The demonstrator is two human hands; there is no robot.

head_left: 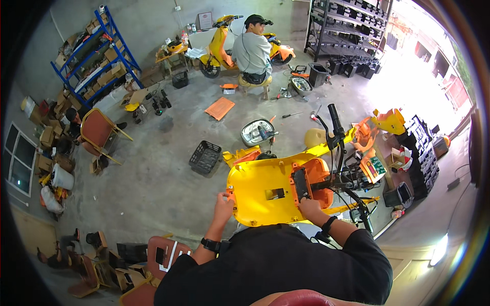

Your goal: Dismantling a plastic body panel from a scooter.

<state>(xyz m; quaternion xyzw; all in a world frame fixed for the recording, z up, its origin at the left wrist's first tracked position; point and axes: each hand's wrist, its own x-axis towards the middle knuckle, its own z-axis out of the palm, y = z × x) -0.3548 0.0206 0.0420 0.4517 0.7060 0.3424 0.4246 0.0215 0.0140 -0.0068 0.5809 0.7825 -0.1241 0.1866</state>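
A yellow scooter body panel (258, 196) lies in front of me, attached near handlebars (335, 127) with black cables. My left hand (223, 204) pinches a small orange piece (231, 198) at the panel's left edge. My right hand (310, 208) is curled at the lower end of a black component (301, 182) set in orange housing (320, 170); what its fingers hold is partly hidden.
A co-worker (252, 51) sits by a yellow scooter (220, 46). Another person (74, 122) is beside a chair (97, 132). On the floor are a black basket (205, 155), a tool tray (258, 132) and an orange mat (219, 108). Shelving (89, 61) stands back left, loose orange parts (365, 132) rightward.
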